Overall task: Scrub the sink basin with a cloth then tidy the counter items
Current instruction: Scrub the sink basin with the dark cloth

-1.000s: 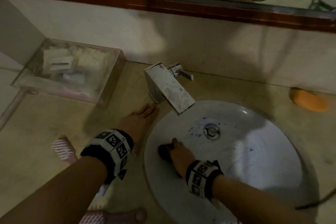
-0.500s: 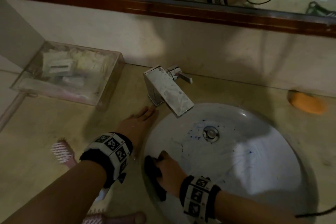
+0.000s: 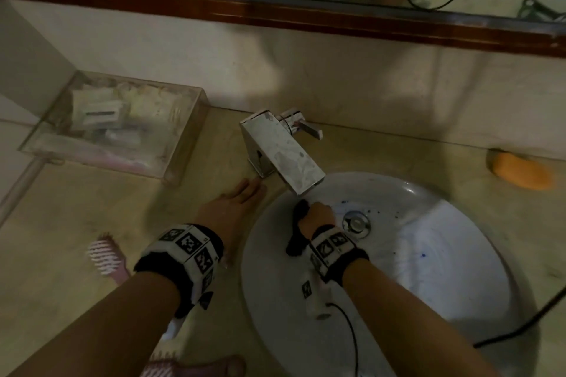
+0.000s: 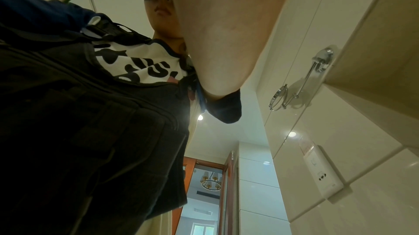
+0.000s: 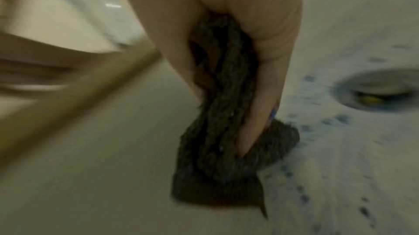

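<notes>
A round white sink basin (image 3: 428, 269) is set into the beige counter, speckled with blue stains around the metal drain (image 3: 356, 223) (image 5: 376, 90). My right hand (image 3: 317, 216) grips a dark bunched cloth (image 3: 298, 229) (image 5: 224, 131) and presses it on the basin's far left wall, just under the faucet spout (image 3: 288, 156). My left hand (image 3: 235, 202) lies flat on the counter beside the basin rim, fingers straight and pointing at the faucet base. The left wrist view shows only my body and the wall.
A clear plastic box (image 3: 122, 128) of toiletries stands at the back left. An orange soap bar (image 3: 520, 173) lies at the back right. A pink hairbrush (image 3: 107, 257) rests on the counter left of my left wrist. A black cable (image 3: 520, 324) crosses the basin's right edge.
My right hand has swept the cloth from the basin's near left wall up toward the faucet and drain. The left hand has stayed planted on the counter.
</notes>
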A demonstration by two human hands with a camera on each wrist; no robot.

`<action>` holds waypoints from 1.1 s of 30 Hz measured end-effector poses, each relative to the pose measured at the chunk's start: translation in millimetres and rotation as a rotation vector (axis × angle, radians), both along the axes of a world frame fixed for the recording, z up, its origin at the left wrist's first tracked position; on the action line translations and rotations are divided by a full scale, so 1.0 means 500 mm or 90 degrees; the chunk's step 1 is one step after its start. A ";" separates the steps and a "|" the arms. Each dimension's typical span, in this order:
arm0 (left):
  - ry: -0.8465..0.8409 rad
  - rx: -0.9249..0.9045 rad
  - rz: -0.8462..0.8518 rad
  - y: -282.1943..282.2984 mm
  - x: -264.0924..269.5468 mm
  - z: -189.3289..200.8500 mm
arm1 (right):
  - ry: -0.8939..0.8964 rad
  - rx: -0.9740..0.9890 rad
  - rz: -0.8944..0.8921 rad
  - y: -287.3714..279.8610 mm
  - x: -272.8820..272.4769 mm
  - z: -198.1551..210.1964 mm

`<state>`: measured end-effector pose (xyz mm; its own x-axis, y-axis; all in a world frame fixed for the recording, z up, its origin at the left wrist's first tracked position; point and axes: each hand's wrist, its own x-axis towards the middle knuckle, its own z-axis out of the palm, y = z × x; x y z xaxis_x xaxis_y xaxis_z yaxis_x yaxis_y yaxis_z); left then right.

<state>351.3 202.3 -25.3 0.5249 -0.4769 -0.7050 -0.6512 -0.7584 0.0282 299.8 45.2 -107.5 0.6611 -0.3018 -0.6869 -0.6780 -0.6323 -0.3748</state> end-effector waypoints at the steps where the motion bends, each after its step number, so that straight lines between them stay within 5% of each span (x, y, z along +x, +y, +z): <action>1: 0.000 -0.014 -0.001 0.003 0.005 -0.004 | 0.003 0.020 0.043 0.015 -0.008 0.009; 5: -0.003 -0.023 -0.029 0.007 0.009 -0.011 | 0.087 0.113 0.165 0.117 -0.063 -0.001; 10: -0.018 -0.026 -0.019 0.006 0.005 -0.011 | 0.093 0.036 0.205 0.127 -0.069 -0.028; 18: 0.004 0.003 -0.016 -0.001 0.006 -0.006 | 0.048 -0.008 0.076 0.079 -0.012 -0.031; 22: -0.030 -0.022 -0.012 -0.019 -0.024 0.015 | 0.022 0.087 0.044 0.024 -0.034 0.011; 27: 0.062 -0.248 0.035 -0.071 -0.068 0.060 | -0.016 0.177 0.079 -0.048 -0.097 0.089; 33: 0.096 -0.171 0.047 -0.128 -0.096 0.035 | -0.116 0.159 0.100 -0.074 -0.151 0.175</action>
